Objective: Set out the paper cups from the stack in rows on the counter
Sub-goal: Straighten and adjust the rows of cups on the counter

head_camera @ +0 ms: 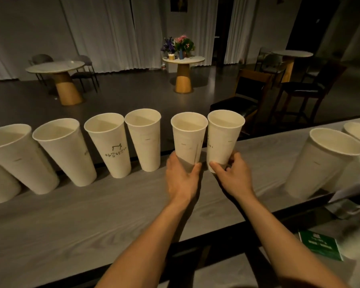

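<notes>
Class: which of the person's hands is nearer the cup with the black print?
Left. The left hand grips a plain cup two places right of the printed cup; the right hand grips the next cup beyond.

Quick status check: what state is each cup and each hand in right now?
Left hand: grips a cup near its base.
Right hand: grips another cup near its base.
Left-held cup: upright, empty.
Right-held cup: upright, empty.
Printed cup: standing in the row, empty.
Plain cup: standing beside it, empty.
Cup at right: standing apart from the row.
</notes>
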Demonstrator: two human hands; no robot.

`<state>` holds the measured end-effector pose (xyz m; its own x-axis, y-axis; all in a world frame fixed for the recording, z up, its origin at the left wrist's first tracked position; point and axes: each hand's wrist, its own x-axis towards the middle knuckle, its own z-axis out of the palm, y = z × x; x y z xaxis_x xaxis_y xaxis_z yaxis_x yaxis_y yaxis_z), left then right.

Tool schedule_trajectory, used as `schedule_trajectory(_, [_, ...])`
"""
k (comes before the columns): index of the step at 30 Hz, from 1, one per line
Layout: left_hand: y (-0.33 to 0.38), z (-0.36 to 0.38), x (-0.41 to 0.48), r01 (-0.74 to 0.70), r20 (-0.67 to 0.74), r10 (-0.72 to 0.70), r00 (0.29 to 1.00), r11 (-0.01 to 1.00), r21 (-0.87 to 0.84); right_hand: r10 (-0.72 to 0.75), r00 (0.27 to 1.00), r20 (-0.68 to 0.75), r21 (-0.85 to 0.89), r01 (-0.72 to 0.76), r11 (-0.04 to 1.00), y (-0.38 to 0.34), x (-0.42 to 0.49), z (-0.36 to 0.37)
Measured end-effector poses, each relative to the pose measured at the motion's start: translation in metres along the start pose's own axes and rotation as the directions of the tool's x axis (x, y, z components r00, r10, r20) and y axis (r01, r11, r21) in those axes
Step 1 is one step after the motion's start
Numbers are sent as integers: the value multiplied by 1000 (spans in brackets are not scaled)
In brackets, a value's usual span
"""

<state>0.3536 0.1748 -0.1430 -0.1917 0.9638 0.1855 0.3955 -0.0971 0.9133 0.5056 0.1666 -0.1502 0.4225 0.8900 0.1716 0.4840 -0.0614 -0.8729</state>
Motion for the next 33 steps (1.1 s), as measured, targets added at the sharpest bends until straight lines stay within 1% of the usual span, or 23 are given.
schedule_trajectory(2, [-3, 1, 12, -5, -30, 6, 1000, 1000, 10, -10, 1000, 14, 17, 10, 1000, -5, 11, 11])
schedule_trajectory(6, [-5, 6, 31, 41, -68, -40, 997, 999, 22, -63, 998, 16, 17, 62, 998, -7, 31, 27])
schedule_trajectory(11, [-8, 10, 46, 69, -82, -65, 995, 996, 53, -111, 994, 9, -4, 111, 994, -8, 46, 37])
schedule_trajectory(16, [-13, 12, 49, 76, -85, -71, 994, 995, 65, -111, 994, 5, 6, 111, 994, -6, 49, 40])
schedule_trajectory(20, [-16, 9, 49, 76, -49, -74, 996, 996, 46, -80, 996, 27, -2, 80, 997, -2, 45, 41])
schedule_trajectory(24, [-14, 4, 42, 80, -22, -79, 997, 996, 42, -66, 997, 41, -63, 68, 996, -7, 38, 39])
schedule_trajectory(29, [-13, -4, 15, 48, 64, -58, 996, 988, 145, 0, 996, 86, -80, 7, 997, 13, 24, 39])
schedule_trajectory(31, [-12, -7, -3, 28, 97, -44, 994, 987, 160, 13, 994, 107, -77, -5, 997, 24, 14, 36])
schedule_trajectory(33, [-12, -8, -20, -4, 109, -12, 994, 989, 149, 18, 991, 132, -76, -8, 997, 19, -5, 28])
